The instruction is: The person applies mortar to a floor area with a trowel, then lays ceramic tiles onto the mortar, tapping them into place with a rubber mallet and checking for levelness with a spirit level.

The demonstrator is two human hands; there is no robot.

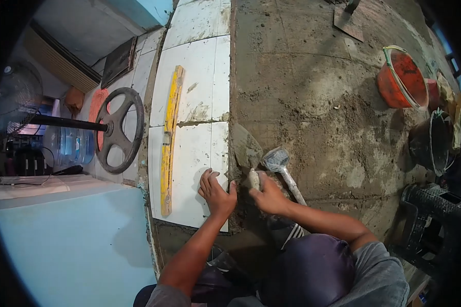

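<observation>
My left hand (218, 195) rests on a white floor tile (189, 169) near its right edge, with the fingers stretched out and the thumb at the rim. A yellow spirit level (171, 140) lies lengthwise over the tiles, left of this hand. My right hand (269, 195) is closed round the handle of a trowel (248, 147). The trowel's mortar-smeared blade points away from me, beside the tile edge over the wet grey mortar. Just right of the trowel lies a mallet (277, 159), its pale handle running toward my right forearm.
Rough mortar and dirt (312, 117) cover the floor to the right. An orange bucket (400, 82), a black bucket (429, 143) and a black plastic stool (430, 220) stand along the right side. On the left are a fan's round base (133, 128) and a light-blue ledge (77, 240).
</observation>
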